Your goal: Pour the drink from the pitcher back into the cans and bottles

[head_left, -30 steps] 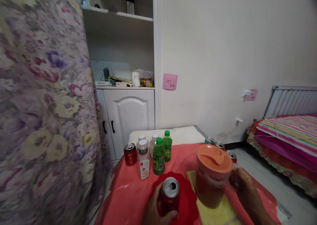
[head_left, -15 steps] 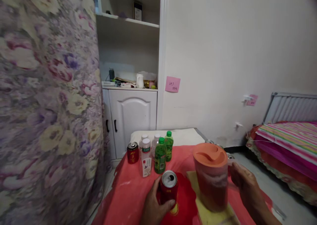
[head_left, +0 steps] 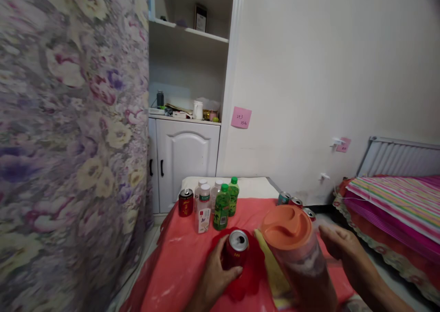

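Observation:
My left hand (head_left: 220, 273) is wrapped round a dark red drink can (head_left: 235, 252), its top tab open, standing on a red scalloped mat (head_left: 252, 275). On the right, my right hand (head_left: 338, 243) is closed round the handle of a clear pitcher (head_left: 309, 268) holding dark liquid. The pitcher has an orange lid (head_left: 287, 227) and tilts with its top toward the can. Beneath it lies a yellow cloth (head_left: 275, 280). No stream of liquid shows between pitcher and can.
Behind the can stand green bottles (head_left: 222, 209), white-capped bottles (head_left: 204, 211) and another red can (head_left: 186, 203). More cans (head_left: 295, 203) stand at the table's back right. A floral curtain (head_left: 75, 142) hangs at left; a bed (head_left: 395, 197) is at right.
The pitcher has tilted from upright, its lid now leaning left toward the can, and it partly blurs with motion. My left hand keeps hold of the can. The view has shifted slightly.

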Motion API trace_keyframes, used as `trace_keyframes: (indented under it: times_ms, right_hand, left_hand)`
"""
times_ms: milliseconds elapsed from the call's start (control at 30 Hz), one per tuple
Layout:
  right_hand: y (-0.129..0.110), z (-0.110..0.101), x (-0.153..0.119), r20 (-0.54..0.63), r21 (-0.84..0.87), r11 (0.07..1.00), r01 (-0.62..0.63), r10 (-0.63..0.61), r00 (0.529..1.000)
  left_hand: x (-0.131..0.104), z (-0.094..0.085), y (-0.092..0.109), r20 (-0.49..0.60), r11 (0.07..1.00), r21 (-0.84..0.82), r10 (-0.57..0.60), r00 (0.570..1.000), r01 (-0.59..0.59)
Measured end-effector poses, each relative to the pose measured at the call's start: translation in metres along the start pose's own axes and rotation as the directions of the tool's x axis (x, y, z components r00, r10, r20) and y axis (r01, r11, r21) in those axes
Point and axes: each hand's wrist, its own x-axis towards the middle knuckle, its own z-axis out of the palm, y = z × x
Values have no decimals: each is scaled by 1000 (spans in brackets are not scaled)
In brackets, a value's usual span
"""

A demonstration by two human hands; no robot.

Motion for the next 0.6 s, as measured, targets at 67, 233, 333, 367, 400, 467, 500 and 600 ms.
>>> trace_keyframes:
  times_ms: [67, 233, 333, 367, 400, 467, 500, 600]
  right_hand:
    - [-6, 5, -3, 37, -41, 999, 2, 0, 999]
    - [-19, 19, -7, 66, -122, 992, 6, 2, 998]
    - [-25, 26, -7, 96, -178, 983, 36, -19, 995]
    - [-27, 28, -7, 100, -190, 981, 44, -25, 995]
    - [-28, 29, -7, 99, -199, 979, 50, -31, 995]
    - [-29, 31, -5, 99, -214, 975, 63, -42, 994]
    - [-30, 32, -5, 103, -219, 973, 71, -50, 993]
    - [-32, 33, -3, 118, -227, 969, 92, -66, 991]
  left_hand:
    - [-2, 0, 0, 17, 1000, 16, 11, 1000, -12]
    - [-5, -1, 3, 42, 999, 52, 6, 999, -8]
    - [-7, -1, 7, 60, 998, 61, 17, 998, -21]
    - [-8, -1, 7, 60, 998, 65, 19, 998, -23]
    - [-8, -2, 7, 60, 997, 69, 21, 998, -25]
    - [-9, -2, 7, 57, 997, 75, 15, 998, -20]
    - [-9, -2, 7, 56, 997, 76, 11, 998, -15]
    - [-9, -2, 6, 59, 997, 70, 10, 998, -14]
